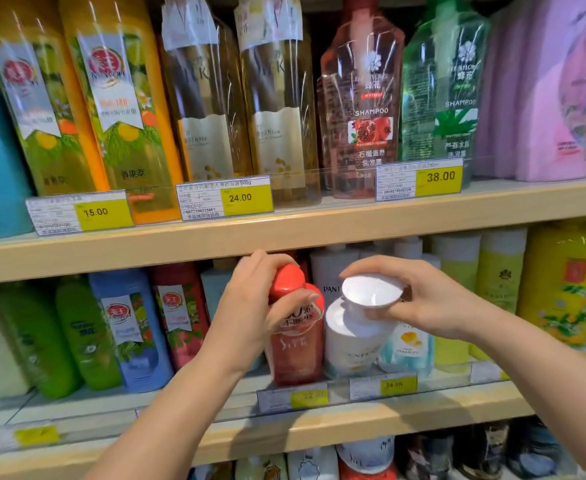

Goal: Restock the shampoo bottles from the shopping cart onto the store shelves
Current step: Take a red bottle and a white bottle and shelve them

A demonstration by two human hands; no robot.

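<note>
A red shampoo bottle (296,348) with a red cap stands at the front of the middle shelf (423,414). My left hand (250,306) grips it around the neck and cap. Right beside it stands a white shampoo bottle (350,348) with a white cap. My right hand (426,301) holds that cap from the right, fingers curled over its top. Both bottles sit just behind the clear shelf lip and its price tags. The shopping cart is out of view.
The upper shelf board (284,233) runs close above both hands, carrying tall orange, amber, pink and green bottles. Green, blue and red bottles (125,330) stand left of my hands, yellow ones (558,289) to the right. More bottles fill a lower shelf.
</note>
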